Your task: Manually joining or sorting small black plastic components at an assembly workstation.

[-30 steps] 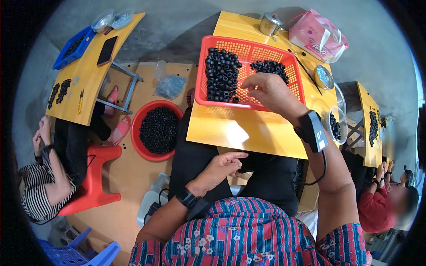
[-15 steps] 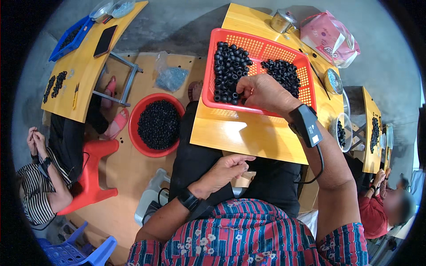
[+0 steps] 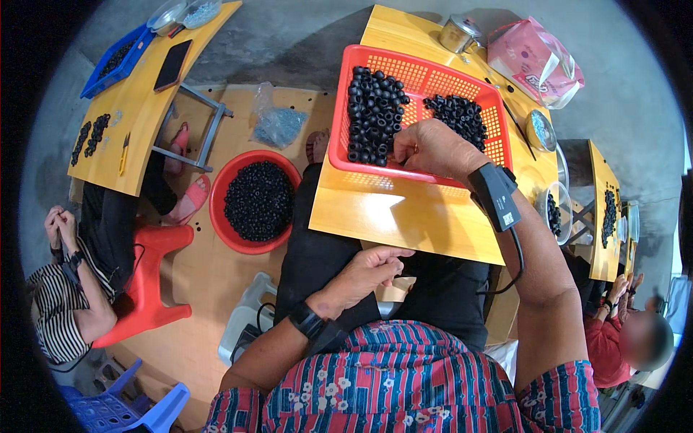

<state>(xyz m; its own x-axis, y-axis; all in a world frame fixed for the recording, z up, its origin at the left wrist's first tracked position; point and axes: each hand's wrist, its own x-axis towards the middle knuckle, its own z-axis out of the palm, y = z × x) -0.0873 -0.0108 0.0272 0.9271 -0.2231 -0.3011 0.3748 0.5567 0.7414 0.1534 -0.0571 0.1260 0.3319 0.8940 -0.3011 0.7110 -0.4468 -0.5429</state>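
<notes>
A red plastic basket (image 3: 346,86) with slotted sides stands on the yellow table in front of me. In its left part lies a heap of larger black rounded rings (image 3: 372,108); smaller black ring-like pieces (image 3: 462,119) are piled in its right part. My right hand (image 3: 433,151) is inside the basket at its near side, beside the larger rings. Its fingers are bent and pressed together, and what they hold, if anything, is hidden. Below the table's near edge, over my lap, is my left hand (image 3: 361,278). Its index finger is stretched out, the others loosely curled, with nothing visible in it.
On the floor to the left sits a red basin (image 3: 216,209) full of black pieces, near a clear bag (image 3: 278,126). A metal cup (image 3: 460,35), a pink bag (image 3: 534,65) and clear bowls (image 3: 556,216) line my table (image 3: 404,220). Other people sit at both sides.
My right hand has shifted slightly within the basket, its fingertips moving a little right. The left hand has moved slightly, staying by the table edge.
</notes>
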